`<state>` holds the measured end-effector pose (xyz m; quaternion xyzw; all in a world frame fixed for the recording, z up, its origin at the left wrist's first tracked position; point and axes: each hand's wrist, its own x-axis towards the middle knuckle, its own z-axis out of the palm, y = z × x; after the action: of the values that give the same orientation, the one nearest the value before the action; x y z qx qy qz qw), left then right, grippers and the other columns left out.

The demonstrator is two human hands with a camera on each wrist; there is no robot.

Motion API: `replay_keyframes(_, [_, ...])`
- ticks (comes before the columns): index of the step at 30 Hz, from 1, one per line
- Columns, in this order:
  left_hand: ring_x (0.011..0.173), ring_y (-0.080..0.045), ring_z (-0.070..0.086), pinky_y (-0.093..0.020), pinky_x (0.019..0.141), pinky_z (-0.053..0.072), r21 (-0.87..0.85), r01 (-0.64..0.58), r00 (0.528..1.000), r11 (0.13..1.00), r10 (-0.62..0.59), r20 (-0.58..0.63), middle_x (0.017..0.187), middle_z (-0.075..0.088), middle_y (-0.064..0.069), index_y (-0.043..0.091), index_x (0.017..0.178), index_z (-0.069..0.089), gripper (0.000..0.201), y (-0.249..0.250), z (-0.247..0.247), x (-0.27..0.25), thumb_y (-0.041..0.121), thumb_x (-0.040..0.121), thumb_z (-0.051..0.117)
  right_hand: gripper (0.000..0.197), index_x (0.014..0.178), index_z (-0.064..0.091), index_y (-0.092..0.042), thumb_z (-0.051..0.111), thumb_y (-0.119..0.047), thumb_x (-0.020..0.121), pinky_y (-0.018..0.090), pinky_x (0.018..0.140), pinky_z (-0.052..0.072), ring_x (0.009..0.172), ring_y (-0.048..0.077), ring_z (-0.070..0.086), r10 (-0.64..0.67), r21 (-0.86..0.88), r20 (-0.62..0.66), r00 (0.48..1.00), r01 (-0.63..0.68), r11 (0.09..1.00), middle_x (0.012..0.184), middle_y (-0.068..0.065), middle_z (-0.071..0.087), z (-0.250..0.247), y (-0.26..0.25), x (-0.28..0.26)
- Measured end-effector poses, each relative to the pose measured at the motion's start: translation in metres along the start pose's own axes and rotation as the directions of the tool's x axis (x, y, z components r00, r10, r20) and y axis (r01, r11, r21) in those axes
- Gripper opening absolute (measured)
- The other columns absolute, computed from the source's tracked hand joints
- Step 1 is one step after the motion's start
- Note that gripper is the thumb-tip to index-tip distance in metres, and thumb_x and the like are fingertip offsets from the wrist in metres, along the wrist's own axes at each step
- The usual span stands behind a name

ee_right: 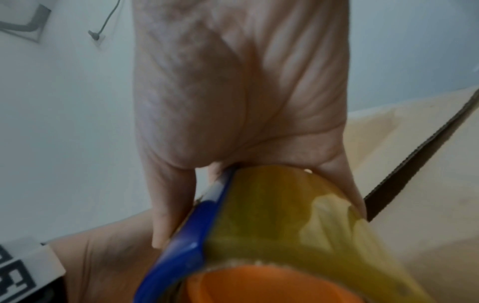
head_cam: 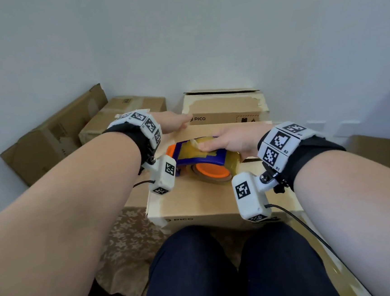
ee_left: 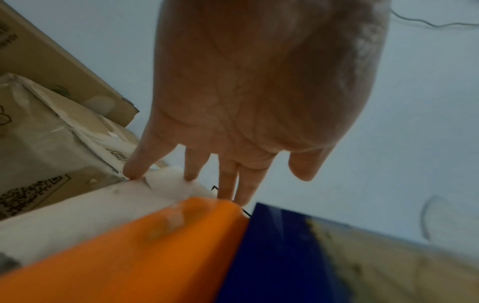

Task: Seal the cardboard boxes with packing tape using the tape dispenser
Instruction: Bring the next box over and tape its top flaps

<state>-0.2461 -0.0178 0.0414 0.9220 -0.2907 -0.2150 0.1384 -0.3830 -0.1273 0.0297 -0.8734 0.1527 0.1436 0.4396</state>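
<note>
The brown cardboard box printed "PICO" (head_cam: 201, 201) sits directly in front of the seated person's knees, with pale tape remnants along its top edges. On its top rests the blue and orange plastic tape dispenser (head_cam: 195, 157), loaded with a roll of yellowish translucent packing tape (head_cam: 231, 162) on an orange core. The right hand (head_cam: 233, 142) grips the dispenser from above: in the right wrist view the thumb (ee_right: 168, 207) lies against the blue frame (ee_right: 186, 246) and the fingers curl over the tape roll (ee_right: 279, 207). The left hand (head_cam: 171, 121) is laid on the far left part of the box top, beyond the orange end of the dispenser; the left wrist view shows its fingers (ee_left: 228, 180) straight and slightly spread, tips touching the pale taped edge of the box (ee_left: 85, 207), holding nothing. A second brown cardboard box marked "PICO" (head_cam: 226, 108) stands just behind the first, against the white wall (head_cam: 180, 43). To the left are a smaller taped cardboard box (head_cam: 125, 116) and a flattened sheet of cardboard (head_cam: 54, 136) leaning on the wall. A patterned beige cloth (head_cam: 127, 243) lies under the front box's left corner.
</note>
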Motion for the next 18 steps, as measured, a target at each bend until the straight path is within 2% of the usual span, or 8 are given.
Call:
replay_keyframes(3, [0.140,-0.027,0.027,-0.046,0.109,0.025,-0.014,0.021,0.999,1.000,-0.020,0.039,0.153,0.033,-0.004,0.016,0.139,0.047,0.063,0.003,0.004,0.002,0.057,0.099,0.024,0.036,0.118,0.061,-0.010,0.053,-0.038,0.096,0.029,0.082,0.052,0.089,0.023,0.064,-0.021,0.000,0.009,1.000,0.021,1.000,0.100,0.010,0.068,-0.002,-0.002,0.002])
replay_keyframes(6, [0.141,-0.029,0.026,-0.041,0.110,0.025,0.031,0.013,1.000,0.999,-0.013,0.005,0.156,0.025,-0.011,0.010,0.148,0.031,0.062,0.012,0.006,0.000,0.050,0.101,0.023,0.030,0.115,0.062,-0.013,0.052,-0.035,0.097,0.025,0.075,0.052,0.086,0.020,0.062,-0.028,-0.001,0.017,0.999,0.028,1.000,0.097,0.007,0.067,-0.002,-0.002,0.003])
replay_keyframes(7, [0.141,-0.030,0.027,-0.040,0.110,0.026,0.037,0.011,1.000,0.999,-0.012,0.008,0.156,0.024,-0.011,0.010,0.148,0.029,0.061,0.012,0.006,0.000,0.049,0.102,0.023,0.029,0.114,0.062,-0.013,0.052,-0.034,0.097,0.023,0.073,0.052,0.085,0.019,0.062,-0.029,0.003,0.019,0.999,0.029,1.000,0.096,0.006,0.067,-0.002,-0.002,0.003])
replay_keyframes(10, [0.139,-0.027,0.032,-0.042,0.110,0.026,-0.022,0.015,0.997,1.000,-0.013,0.072,0.154,0.031,-0.006,0.020,0.145,0.039,0.059,0.007,0.003,0.004,0.055,0.099,0.026,0.029,0.110,0.063,-0.013,0.051,-0.036,0.097,0.024,0.074,0.052,0.084,0.020,0.062,-0.018,-0.004,0.034,0.999,0.018,1.000,0.093,0.006,0.067,-0.002,0.000,0.002])
replay_keyframes(13, [0.143,-0.029,0.023,-0.046,0.112,0.022,-0.056,0.022,0.996,0.998,-0.017,0.088,0.157,0.025,-0.005,0.021,0.146,0.037,0.061,0.006,-0.001,0.001,0.057,0.098,0.028,0.014,0.094,0.061,-0.023,0.051,-0.033,0.097,0.017,0.064,0.053,0.075,0.014,0.061,-0.018,0.033,0.039,0.999,0.016,0.999,0.083,-0.002,0.066,0.002,0.002,-0.003])
replay_keyframes(15, [0.145,-0.027,0.016,-0.046,0.113,0.017,-0.072,-0.003,0.996,0.997,0.009,0.092,0.158,0.021,-0.003,0.020,0.147,0.036,0.060,0.009,-0.002,-0.003,0.055,0.099,0.027,0.014,0.097,0.062,-0.024,0.053,-0.034,0.096,0.021,0.071,0.053,0.082,0.016,0.064,-0.019,0.021,0.029,0.999,0.019,1.000,0.088,-0.002,0.068,0.005,0.001,-0.006])
replay_keyframes(18, [0.145,-0.022,0.016,-0.043,0.113,0.016,-0.060,-0.027,0.994,0.998,0.033,0.104,0.157,0.022,-0.001,0.018,0.147,0.036,0.059,0.012,0.002,-0.007,0.053,0.100,0.026,0.029,0.113,0.064,-0.018,0.056,-0.039,0.094,0.034,0.094,0.049,0.103,0.024,0.065,-0.016,-0.031,0.017,1.000,0.017,0.999,0.108,0.006,0.070,0.012,0.002,-0.010])
